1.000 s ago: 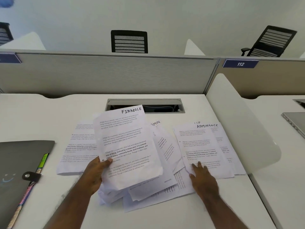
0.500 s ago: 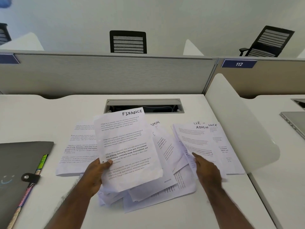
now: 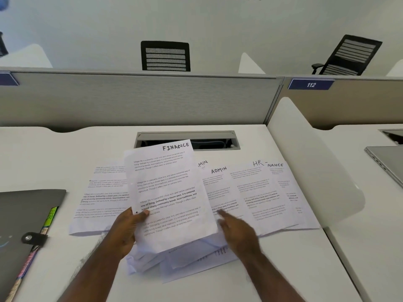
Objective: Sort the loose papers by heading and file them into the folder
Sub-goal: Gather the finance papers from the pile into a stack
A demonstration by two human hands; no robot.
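1. Under both hands spreads the white desk (image 3: 65,153), bounded at its far edge by a grey partition (image 3: 139,99) and carrying a cable hatch (image 3: 214,138) beyond the fingertips.
2. To the left of the left hand lies the dark grey folder (image 3: 26,214), closed by a snap strap, with coloured tab edges showing along its near side.
3. Beneath and around the hands lie the loose papers (image 3: 189,264), a crumpled heap near the wrists and flatter sheets fanned out beyond.
4. Between the hands, tilted up off the heap, stands the FINANCE sheet (image 3: 168,192), its heading at the far corner.
5. Just past the right hand lies an ADMIN sheet (image 3: 220,184); further right is an HR sheet (image 3: 261,188), overlapping another that shows only "NANCE".
6. The left hand (image 3: 126,232) is clamped on the FINANCE sheet, thumb on its face near the lower left edge.
7. The right hand (image 3: 237,232) hovers low over the ADMIN sheet, blurred, fingers extended and holding nothing; whether it touches the paper I cannot tell.
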